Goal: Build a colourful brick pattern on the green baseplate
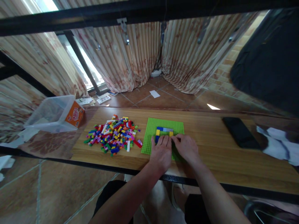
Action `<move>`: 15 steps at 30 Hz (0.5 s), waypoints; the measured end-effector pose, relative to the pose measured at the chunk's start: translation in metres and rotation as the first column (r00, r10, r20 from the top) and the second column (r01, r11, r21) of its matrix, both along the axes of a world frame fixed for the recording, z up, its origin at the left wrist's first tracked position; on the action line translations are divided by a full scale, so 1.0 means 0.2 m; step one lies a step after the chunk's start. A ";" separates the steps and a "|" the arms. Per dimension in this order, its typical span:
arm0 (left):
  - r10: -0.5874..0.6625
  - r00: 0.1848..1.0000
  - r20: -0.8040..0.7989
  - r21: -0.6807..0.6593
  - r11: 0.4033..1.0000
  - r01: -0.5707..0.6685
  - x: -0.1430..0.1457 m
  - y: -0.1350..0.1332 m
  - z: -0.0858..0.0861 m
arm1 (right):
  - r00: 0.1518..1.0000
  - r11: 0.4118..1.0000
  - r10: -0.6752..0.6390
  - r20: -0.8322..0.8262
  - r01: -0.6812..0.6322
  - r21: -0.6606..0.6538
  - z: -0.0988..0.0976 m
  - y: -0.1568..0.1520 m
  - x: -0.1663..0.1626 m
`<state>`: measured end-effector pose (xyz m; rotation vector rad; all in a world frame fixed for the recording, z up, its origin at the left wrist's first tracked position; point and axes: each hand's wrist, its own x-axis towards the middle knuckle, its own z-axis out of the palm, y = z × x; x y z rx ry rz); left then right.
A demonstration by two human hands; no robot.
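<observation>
A green baseplate (151, 124) lies on the wooden table with a small frame of blue, yellow and grey bricks (164, 129) built on it. My left hand (161, 152) rests on the plate's near half, fingers lying together against the brick frame. My right hand (187, 147) sits beside it, fingers curled down at the frame's right end. Whether either hand holds a brick is hidden. A heap of loose coloured bricks (114, 135) lies left of the plate.
A clear plastic tub (50, 113) with an orange label stands at the table's far left. A black phone (240, 132) lies at the right, next to a white and dark cloth (277, 146). Curtains hang behind.
</observation>
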<state>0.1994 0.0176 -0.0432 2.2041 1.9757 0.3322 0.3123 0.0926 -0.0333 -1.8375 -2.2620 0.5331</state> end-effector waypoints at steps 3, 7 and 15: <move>0.006 1.000 0.029 0.016 1.000 -0.006 -0.01 -0.01 -0.03 | 0.997 0.999 0.038 -0.060 -0.038 0.013 -0.01 0.01 0.03; -0.015 0.997 0.081 0.052 0.999 0.011 -0.04 -0.02 -0.05 | 0.992 0.999 0.033 -0.118 -0.031 0.012 -0.03 0.04 0.06; 0.124 0.954 0.272 0.206 0.961 -0.184 -0.16 0.05 0.02 | 0.977 0.988 -0.132 -0.169 0.142 0.052 -0.02 0.09 0.11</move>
